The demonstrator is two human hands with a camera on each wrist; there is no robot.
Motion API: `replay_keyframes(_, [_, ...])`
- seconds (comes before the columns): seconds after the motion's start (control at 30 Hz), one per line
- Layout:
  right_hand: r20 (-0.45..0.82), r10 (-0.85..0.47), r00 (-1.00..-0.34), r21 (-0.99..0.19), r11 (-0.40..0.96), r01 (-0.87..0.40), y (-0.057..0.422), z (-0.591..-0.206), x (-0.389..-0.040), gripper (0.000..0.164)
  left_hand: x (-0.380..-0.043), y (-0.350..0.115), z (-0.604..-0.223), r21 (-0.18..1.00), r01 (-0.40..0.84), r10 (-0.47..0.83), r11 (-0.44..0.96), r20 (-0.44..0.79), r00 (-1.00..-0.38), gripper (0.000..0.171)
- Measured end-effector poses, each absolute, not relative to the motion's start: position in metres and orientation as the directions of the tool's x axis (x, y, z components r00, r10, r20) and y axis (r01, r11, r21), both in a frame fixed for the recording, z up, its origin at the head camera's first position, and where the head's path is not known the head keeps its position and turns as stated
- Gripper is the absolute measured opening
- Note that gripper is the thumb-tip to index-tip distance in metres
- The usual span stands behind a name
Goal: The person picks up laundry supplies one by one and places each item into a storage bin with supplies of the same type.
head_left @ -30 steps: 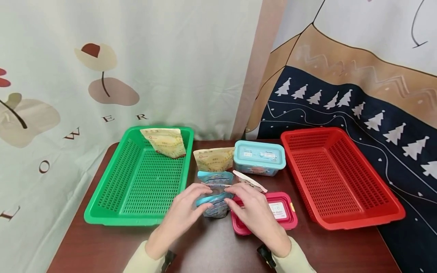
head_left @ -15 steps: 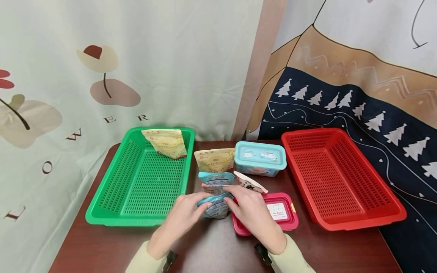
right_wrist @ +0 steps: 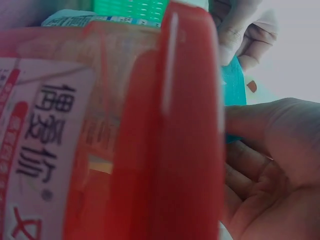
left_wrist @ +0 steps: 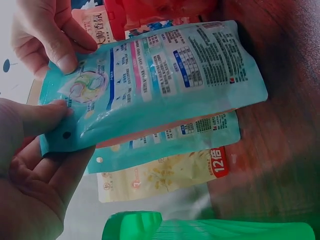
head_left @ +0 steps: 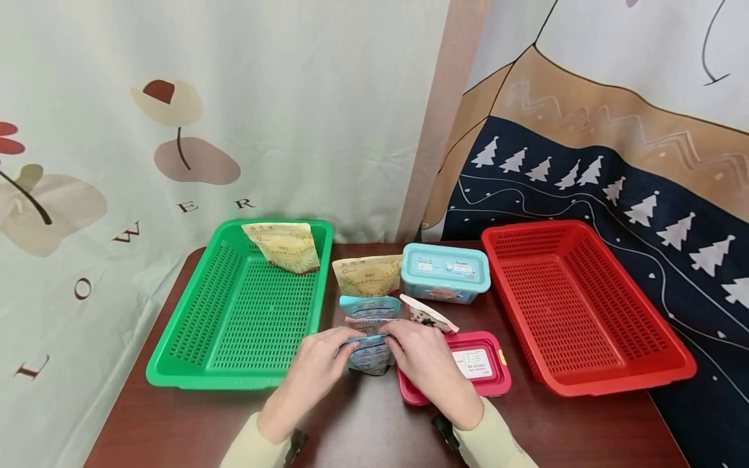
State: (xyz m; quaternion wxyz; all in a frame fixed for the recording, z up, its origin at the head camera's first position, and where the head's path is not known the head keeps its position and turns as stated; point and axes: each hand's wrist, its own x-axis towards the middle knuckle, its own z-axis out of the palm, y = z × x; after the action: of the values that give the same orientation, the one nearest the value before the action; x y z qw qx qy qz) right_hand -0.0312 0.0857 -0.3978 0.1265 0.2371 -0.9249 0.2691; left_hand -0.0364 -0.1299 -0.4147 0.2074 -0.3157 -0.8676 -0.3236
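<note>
Left hand (head_left: 315, 364) and right hand (head_left: 426, 361) are pinching front blue pouch (head_left: 371, 359) by its top, well short of bench's (head_left: 368, 429) far edge. Green basket (head_left: 219, 379) is holding yellow pouch (head_left: 287, 248) at its far edge.

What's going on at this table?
A person is pinching the top of a blue pouch with the left grip and right grip. More pouches are lined up behind it. A yellow pouch leans inside the green basket; a blue box and a red basket sit to the right.
</note>
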Motion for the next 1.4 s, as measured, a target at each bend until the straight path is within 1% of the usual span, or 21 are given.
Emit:
replay_keyframes(0.27, [0.395,-0.354,-0.848,-0.45,0.73,-0.514,0.086,-0.397,-0.031,0.014,-0.037,-0.13,-0.41,0.415,0.7,0.396,0.582,0.607,-0.689,0.024])
replay_keyframes(0.5, [0.419,-0.34,-0.842,-0.468,0.713,-0.522,0.085,-0.394,-0.03,0.015,-0.037,-0.132,-0.405,0.428,0.706,0.387,0.565,0.618,-0.684,0.027])
replay_keyframes(0.8, [0.417,-0.334,-0.845,-0.494,0.698,-0.519,0.087,-0.388,-0.029,0.017,-0.037,-0.134,-0.399,0.449,0.72,0.385,0.529,0.629,-0.675,0.027])
replay_keyframes(1.07, [0.438,-0.318,-0.841,-0.538,0.657,-0.529,0.09,-0.374,-0.025,0.02,-0.033,-0.133,-0.381,0.453,0.736,0.378,0.503,0.651,-0.659,0.029])
replay_keyframes(1.4, [0.503,-0.325,-0.801,-0.581,0.559,-0.592,0.092,-0.358,-0.02,0.023,-0.027,-0.137,-0.356,0.48,0.768,0.366,0.424,0.685,-0.63,0.035])
